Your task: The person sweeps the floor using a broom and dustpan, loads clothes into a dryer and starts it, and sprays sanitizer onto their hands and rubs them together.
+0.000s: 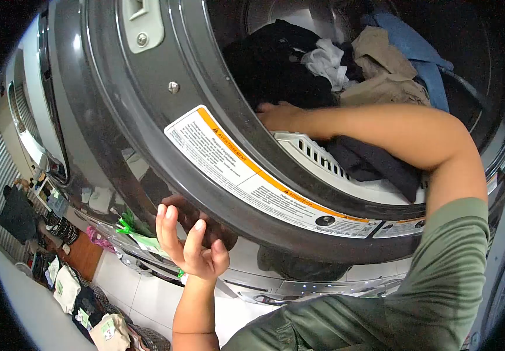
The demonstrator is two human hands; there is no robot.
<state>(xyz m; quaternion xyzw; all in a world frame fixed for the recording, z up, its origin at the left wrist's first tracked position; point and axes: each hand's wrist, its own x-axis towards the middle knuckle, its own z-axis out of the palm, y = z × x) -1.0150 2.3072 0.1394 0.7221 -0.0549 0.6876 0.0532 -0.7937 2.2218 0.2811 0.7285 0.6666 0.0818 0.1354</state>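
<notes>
Inside the dryer drum, the right hand reaches against black clothes; its grip is unclear. They lie heaped, no clear long axis. The left hand, empty, half-open, points fingers upward outside.

The person wears a muted olive-green top whose short sleeve, at the lower right of the frame, has a band-like hem and many fine creases, with looser folds and visible seams in the same green cloth along the bottom edge.
</notes>
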